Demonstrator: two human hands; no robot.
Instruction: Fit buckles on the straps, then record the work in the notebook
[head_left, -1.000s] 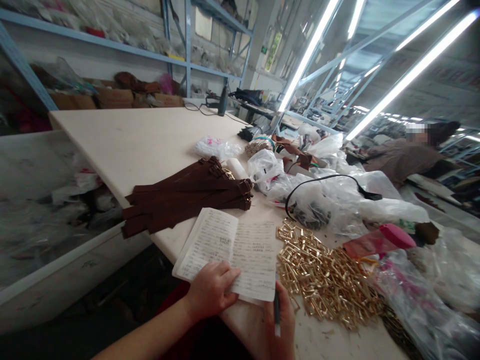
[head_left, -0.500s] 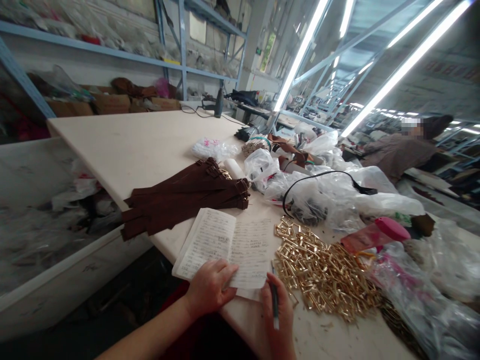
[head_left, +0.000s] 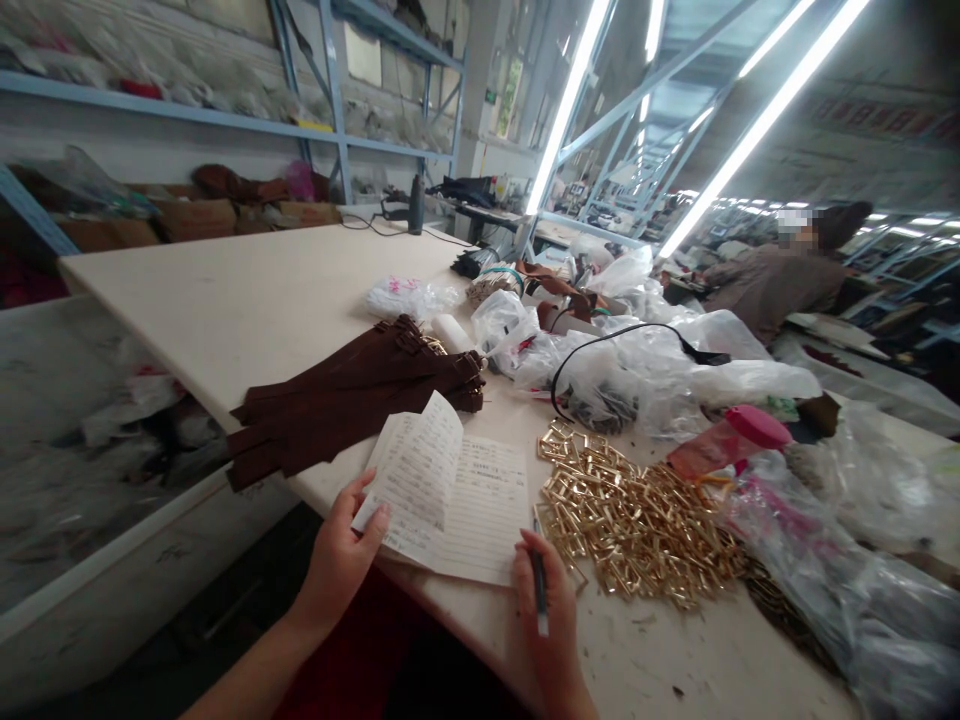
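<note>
A lined notebook (head_left: 487, 520) with handwriting lies open at the front edge of the table, one leaf lifted and slanting upward. My left hand (head_left: 349, 540) is closed on the notebook's left side, thumb on the page and fingers behind it. By the lower right corner of the notebook, my right hand (head_left: 547, 590) holds a dark pen (head_left: 540, 585) between its fingers. Beyond the notebook rests a bundle of dark brown straps (head_left: 352, 395) with metal pieces at their ends. A heap of gold metal buckles (head_left: 637, 520) spreads to the right of my right hand.
Clear plastic bags (head_left: 630, 370) crowd the right and far parts of the table (head_left: 247, 280). A pink-lidded bottle (head_left: 731, 440) lies behind the buckles. On the left stands a large white bin (head_left: 112, 570). A person (head_left: 780, 280) is at the far right, beyond the bags.
My left hand has moved from the middle of the notebook to its left edge, and a leaf has been lifted and turned over. The right hand still holds the pen. The view has shifted slightly.
</note>
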